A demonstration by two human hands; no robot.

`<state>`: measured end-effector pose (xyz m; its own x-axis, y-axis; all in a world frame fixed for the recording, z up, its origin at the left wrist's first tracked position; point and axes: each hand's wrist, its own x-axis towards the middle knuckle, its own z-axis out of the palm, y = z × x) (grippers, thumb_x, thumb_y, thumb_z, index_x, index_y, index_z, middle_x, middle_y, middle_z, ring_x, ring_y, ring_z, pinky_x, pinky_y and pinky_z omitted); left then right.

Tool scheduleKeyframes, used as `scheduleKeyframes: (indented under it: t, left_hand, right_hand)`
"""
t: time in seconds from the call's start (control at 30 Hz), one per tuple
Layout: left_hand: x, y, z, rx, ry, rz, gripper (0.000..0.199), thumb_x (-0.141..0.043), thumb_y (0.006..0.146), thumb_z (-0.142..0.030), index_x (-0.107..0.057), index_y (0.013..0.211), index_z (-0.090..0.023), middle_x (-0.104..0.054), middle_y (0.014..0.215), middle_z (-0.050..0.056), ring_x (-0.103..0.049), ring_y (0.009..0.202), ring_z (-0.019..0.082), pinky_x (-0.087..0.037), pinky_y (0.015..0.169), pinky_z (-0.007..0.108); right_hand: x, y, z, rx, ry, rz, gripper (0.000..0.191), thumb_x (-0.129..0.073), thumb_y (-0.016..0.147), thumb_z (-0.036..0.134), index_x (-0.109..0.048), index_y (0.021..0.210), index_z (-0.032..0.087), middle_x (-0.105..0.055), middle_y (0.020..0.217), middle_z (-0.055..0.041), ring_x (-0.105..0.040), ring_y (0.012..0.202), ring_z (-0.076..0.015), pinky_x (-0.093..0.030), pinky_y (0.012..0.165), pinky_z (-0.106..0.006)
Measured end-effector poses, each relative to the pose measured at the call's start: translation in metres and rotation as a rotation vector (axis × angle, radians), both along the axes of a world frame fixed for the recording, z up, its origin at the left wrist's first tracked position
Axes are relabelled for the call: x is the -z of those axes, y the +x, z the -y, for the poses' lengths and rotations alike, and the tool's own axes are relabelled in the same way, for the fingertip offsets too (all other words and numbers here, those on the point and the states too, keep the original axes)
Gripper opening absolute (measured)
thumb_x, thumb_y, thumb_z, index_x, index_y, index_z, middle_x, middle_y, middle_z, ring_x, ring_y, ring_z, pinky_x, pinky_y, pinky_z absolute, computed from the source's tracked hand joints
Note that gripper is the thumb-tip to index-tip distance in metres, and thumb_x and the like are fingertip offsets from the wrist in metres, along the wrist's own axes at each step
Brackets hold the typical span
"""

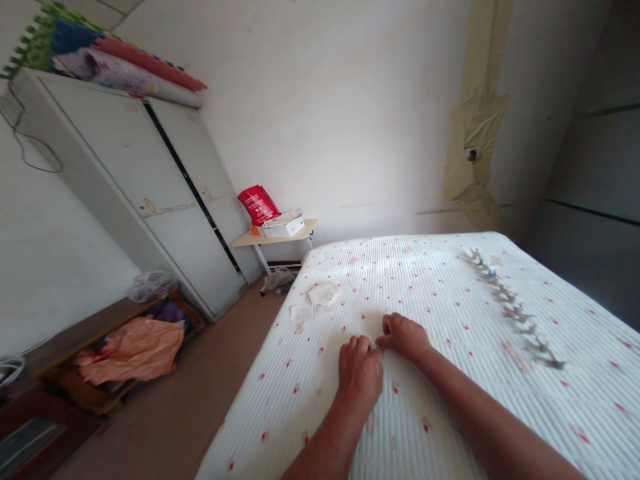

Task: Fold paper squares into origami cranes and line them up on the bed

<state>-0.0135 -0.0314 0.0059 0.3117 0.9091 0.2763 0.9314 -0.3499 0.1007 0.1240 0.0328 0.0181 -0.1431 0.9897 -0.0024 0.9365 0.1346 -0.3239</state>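
Observation:
My left hand (360, 373) rests on the white mattress (425, 413) with its fingers curled down. Close beside it, my right hand (405, 335) is also closed, its fingertips nearly meeting the left thumb. Whatever the fingers may hold is hidden beneath them or too small to make out. Just beyond the left hand lie several pieces of printed paper (324, 293), some crumpled or overlapping. To the right of both hands runs a slanting row of several small grey-brown pointed shapes (515, 311), like folded paper figures, but blurred.
Past the mattress's far left corner, a small table (241, 240) bears a red bag (259, 205) and a white box (284, 228). A grey cabinet (115, 153) with rolled mats on top stands left. A low wooden unit (55, 333) holds an orange plastic bag (137, 350).

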Motion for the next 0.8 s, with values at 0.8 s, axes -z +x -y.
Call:
scheduleKeyframes:
  t: [0.8]
  left_hand:
    - [0.002, -0.002, 0.0, 0.03, 0.015, 0.076, 0.029, -0.051, 0.078, -0.015, -0.064, 0.098, -0.03, -0.055, 0.086, 0.003, -0.045, 0.087, 0.017, -0.035, 0.072, 0.03]
  right_hand:
    - [0.006, 0.024, -0.002, -0.196, -0.057, -0.335, 0.02, -0.047, 0.075, 0.018, -0.065, 0.083, 0.02, -0.064, 0.091, -0.0019, -0.057, 0.083, -0.0138, -0.039, 0.072, -0.021]
